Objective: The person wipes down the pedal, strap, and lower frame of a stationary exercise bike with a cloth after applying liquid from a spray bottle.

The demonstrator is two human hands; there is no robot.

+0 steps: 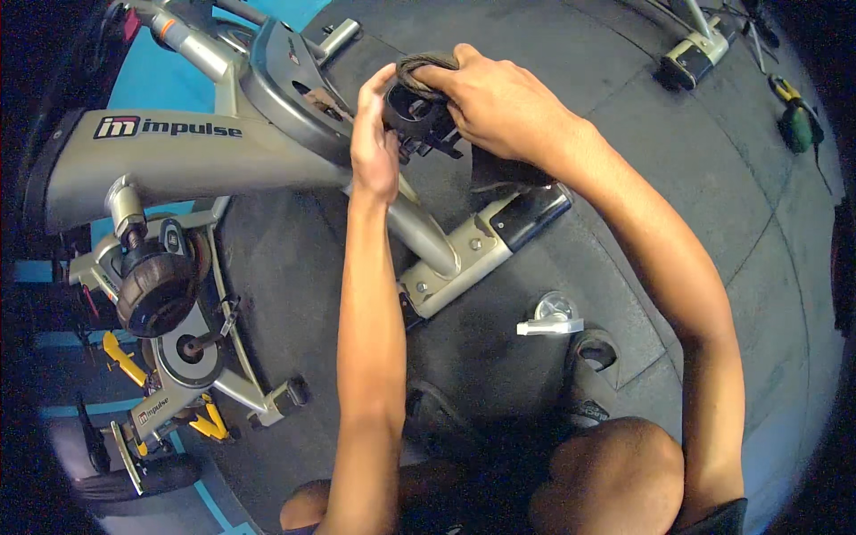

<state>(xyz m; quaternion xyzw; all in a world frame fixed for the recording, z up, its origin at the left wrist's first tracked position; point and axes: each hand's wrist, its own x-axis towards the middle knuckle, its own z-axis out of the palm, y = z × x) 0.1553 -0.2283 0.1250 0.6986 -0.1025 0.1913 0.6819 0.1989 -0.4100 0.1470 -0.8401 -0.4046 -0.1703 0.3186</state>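
Observation:
An Impulse exercise bike (194, 150) with a silver-grey frame stands before me. My right hand (505, 100) grips a bunched dark grey cloth (421, 70), its thumb and fingers pressing it on the rim of a black round-ended part (411, 107) with a hollow opening. My left hand (374, 137) is upright along the left side of that black part, palm towards it, and seems to steady it; its fingertips are partly hidden. Below the hands, the frame's slanting tube meets a floor bar (461, 264) with bolts and a black end cap.
A clear plastic container (555, 314) lies on the dark mat floor by my shoe (595, 361). Another Impulse bike (180, 394) with yellow parts stands at lower left. A green and yellow tool (796, 124) lies far right, near another equipment foot (695, 57).

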